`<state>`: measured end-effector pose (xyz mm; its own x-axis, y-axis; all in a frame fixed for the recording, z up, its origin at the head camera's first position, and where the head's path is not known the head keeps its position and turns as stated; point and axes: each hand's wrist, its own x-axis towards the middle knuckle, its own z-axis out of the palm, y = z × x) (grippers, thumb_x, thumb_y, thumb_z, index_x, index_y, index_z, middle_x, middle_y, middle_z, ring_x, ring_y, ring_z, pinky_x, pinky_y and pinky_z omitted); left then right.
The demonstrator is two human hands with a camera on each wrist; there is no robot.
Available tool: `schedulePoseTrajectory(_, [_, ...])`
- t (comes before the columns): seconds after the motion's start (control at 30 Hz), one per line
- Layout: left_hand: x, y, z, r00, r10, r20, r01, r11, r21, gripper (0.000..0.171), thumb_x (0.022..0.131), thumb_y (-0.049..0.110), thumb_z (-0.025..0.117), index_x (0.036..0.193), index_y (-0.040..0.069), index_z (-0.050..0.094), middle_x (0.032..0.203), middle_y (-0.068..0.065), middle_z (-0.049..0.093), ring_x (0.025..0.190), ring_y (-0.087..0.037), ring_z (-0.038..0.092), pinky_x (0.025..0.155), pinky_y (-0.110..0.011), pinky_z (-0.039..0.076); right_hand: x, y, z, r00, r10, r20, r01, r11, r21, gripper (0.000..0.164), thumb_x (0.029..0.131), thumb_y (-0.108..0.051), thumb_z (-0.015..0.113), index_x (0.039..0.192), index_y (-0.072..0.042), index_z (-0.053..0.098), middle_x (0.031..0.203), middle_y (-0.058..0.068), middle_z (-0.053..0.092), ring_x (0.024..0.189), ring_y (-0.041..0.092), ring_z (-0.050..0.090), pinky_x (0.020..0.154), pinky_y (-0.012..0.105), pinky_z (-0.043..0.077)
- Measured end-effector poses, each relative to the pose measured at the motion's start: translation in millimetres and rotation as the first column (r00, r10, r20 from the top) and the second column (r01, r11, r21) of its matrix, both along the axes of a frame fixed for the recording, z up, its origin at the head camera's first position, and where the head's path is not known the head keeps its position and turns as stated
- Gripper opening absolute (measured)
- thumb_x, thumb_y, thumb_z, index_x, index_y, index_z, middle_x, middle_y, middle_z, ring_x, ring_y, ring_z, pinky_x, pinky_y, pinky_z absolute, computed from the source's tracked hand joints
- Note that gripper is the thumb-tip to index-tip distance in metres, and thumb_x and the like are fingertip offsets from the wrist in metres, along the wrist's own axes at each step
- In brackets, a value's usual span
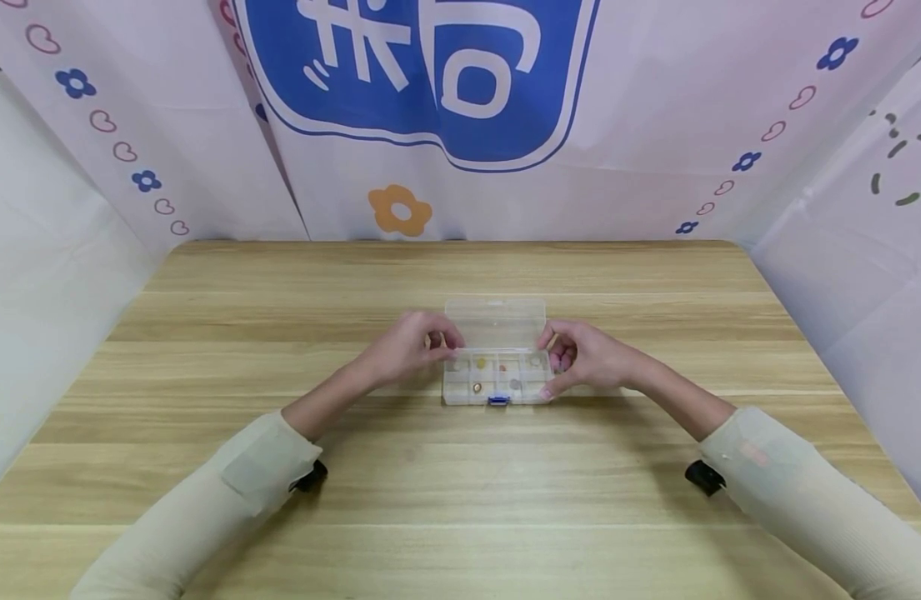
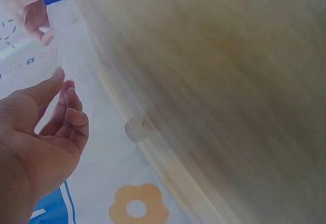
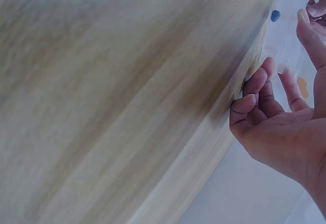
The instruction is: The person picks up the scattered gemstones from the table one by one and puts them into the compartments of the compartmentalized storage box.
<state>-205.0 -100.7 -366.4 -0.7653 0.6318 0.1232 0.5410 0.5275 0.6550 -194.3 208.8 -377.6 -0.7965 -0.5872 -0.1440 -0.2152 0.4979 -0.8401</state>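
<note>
A clear plastic compartment box [image 1: 472, 398] with a blue latch [image 1: 498, 401] lies on the table, its clear lid [image 1: 494, 312] raised at the back. Small pieces sit in its compartments: a yellow one [image 1: 481, 363], a reddish one [image 1: 503, 367], a brownish ring-like one [image 1: 477, 387] and a grey one [image 1: 515, 384]. My left hand [image 1: 411, 346] pinches the back left corner with thumb and finger; the exact contact is blurred. With thumb in front and forefinger behind, my right hand [image 1: 597, 357] grips the right end. Its other fingers [image 3: 255, 84] curl beside the box.
The wooden table [image 1: 505, 483] extends around the box. Behind it hangs a white curtain [image 1: 633, 200] with a blue sign and an orange flower. A small translucent disc [image 2: 135, 130] shows in the left wrist view; what it rests on is unclear.
</note>
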Motion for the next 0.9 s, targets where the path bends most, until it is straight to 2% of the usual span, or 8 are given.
schedulePoseTrajectory(0.33, [3.3, -17, 2.5, 1.000, 0.003, -0.024, -0.002, 0.999, 0.033, 0.005, 0.090, -0.006, 0.076, 0.091, -0.002, 0.076, 0.088, -0.008, 0.072, 0.077, -0.015, 0.062, 0.067, -0.026, 0.052, 0.1, 0, -0.7, 1.000, 0.000, 0.003, 0.000, 1.000, -0.007, 0.053, 0.076, -0.002, 0.091, 0.114, 0.004, 0.056, 0.085, 0.013, 0.060, 0.077, 0.021, 0.053, 0.070, 0.024, 0.047])
schedulePoseTrajectory(0.9, [11.2, -55, -5.6, 0.999, 0.027, 0.022, -0.027, 1.000, -0.001, 0.006, 0.090, -0.005, 0.076, 0.096, -0.002, 0.075, 0.089, -0.008, 0.072, 0.079, -0.015, 0.063, 0.070, -0.027, 0.054, 1.5, -1, 1.4, 1.000, 0.001, 0.004, -0.001, 1.000, -0.007, 0.053, 0.076, -0.001, 0.091, 0.114, 0.005, 0.055, 0.085, 0.013, 0.059, 0.076, 0.021, 0.053, 0.068, 0.024, 0.047])
